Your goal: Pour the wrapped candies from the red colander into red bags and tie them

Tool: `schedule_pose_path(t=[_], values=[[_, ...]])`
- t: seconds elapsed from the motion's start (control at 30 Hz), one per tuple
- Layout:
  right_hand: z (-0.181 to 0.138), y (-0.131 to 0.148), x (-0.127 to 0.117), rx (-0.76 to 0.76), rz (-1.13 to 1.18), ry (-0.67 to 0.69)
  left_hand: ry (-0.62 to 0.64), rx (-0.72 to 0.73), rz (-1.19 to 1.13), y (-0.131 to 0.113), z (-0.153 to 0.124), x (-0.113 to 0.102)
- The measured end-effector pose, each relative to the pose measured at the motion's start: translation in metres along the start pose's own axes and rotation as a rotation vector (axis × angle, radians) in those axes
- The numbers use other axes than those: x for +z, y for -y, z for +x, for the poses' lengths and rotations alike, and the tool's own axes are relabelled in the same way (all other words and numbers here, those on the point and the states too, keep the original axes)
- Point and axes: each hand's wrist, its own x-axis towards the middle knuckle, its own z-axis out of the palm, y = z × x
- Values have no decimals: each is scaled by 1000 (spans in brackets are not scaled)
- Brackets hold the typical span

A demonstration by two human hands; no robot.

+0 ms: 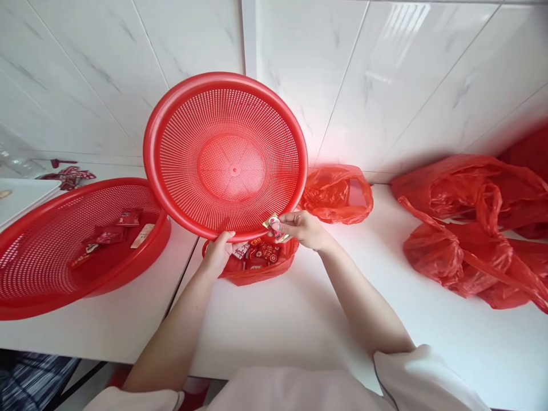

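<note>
A red plastic colander basket [233,165] is tipped up towards me, its inside bare. My left hand [217,254] grips its lower rim, thumb over the edge. Just right of that, my right hand [302,228] pinches a small gold-and-red wrapped packet [276,227] at the rim. Whether its hidden fingers also touch the basket, I cannot tell. Below the rim stands an open red plastic bag [252,277] holding several small red wrapped packets [268,251]. The tilted basket hides the back of this bag.
Another red basket [128,279] at the left holds several packets [113,234]. A red plastic bag [338,194] lies by the tiled wall [308,74]. More red bags [462,257] cover the right of the white table [265,325]. A white tray [25,197] sits far left.
</note>
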Motion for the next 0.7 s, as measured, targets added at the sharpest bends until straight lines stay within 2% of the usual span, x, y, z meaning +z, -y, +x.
schedule_pose_path(t=[0.13, 0.47, 0.6, 0.7], values=[[0, -1, 2, 66, 7, -4, -42, 12, 2, -2, 1, -2], [4, -7, 12, 177, 17, -17, -18, 84, -6, -9, 3, -5], [6, -13, 15, 163, -11, 28, 6, 91, -3, -10, 2, -5], [8, -19, 17, 88, -131, 64, 8, 92, -7, -9, 2, -4]])
